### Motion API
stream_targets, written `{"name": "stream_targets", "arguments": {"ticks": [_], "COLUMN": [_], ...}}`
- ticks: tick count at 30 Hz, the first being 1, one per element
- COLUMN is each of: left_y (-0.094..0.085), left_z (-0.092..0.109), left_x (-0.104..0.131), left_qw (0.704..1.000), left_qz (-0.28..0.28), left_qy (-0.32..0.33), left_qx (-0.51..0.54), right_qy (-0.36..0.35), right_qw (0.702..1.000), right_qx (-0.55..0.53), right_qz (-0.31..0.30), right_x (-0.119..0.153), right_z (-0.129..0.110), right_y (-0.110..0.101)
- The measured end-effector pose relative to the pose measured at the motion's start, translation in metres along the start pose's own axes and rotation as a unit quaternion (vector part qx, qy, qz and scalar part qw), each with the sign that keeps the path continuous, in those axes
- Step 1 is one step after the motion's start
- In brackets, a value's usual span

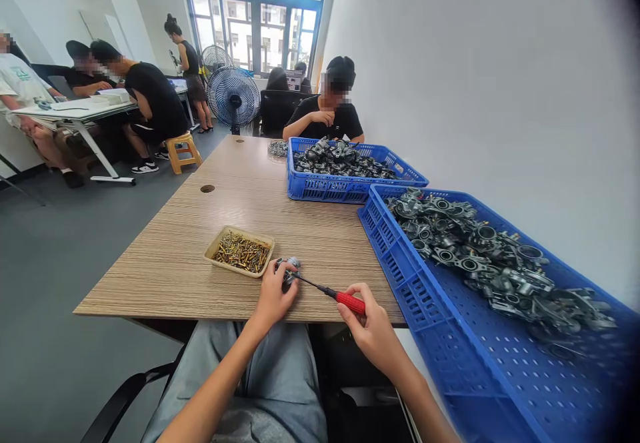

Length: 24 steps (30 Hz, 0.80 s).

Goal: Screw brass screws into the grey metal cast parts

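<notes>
My left hand (276, 291) is closed around a small grey metal carburetor (293, 264) on the table near its front edge; the fingers hide much of the part. In my right hand (373, 326) is a screwdriver (351, 301) with a red handle and dark shaft, held between thumb and fingers. Its shaft points left, and the tip reaches the metal part; the exact contact point is too small to make out. Just left of my left hand stands a shallow beige tray (209, 254) full of small brass-coloured pieces.
A blue crate (420, 283) of similar metal parts stands at the right. Behind it is another filled blue crate (325, 189), with a person (325, 113) seated beyond. A clear container (277, 149) lies at the table's far end. The wooden table (175, 256) has a round hole.
</notes>
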<state>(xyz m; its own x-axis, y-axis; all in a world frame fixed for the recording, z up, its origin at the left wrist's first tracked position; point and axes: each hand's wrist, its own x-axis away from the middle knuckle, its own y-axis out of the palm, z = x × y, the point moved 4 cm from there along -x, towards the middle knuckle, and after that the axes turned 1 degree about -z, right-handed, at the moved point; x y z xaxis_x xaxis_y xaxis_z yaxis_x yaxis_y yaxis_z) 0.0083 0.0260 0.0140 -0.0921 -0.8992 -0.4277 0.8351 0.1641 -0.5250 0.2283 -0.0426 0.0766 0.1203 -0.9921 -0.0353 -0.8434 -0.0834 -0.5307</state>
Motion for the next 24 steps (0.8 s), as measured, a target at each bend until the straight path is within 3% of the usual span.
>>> {"name": "stream_targets", "arguments": {"ticks": [24], "left_y": [-0.0015], "left_z": [0.0018], "left_x": [0.0001], "left_qw": [1.0], "left_qz": [0.003], "left_qy": [-0.011], "left_qx": [0.005], "right_qy": [-0.011], "right_qw": [1.0], "right_qx": [0.005], "right_qz": [0.02], "right_x": [-0.0026], "right_z": [0.002], "right_y": [0.0007]}}
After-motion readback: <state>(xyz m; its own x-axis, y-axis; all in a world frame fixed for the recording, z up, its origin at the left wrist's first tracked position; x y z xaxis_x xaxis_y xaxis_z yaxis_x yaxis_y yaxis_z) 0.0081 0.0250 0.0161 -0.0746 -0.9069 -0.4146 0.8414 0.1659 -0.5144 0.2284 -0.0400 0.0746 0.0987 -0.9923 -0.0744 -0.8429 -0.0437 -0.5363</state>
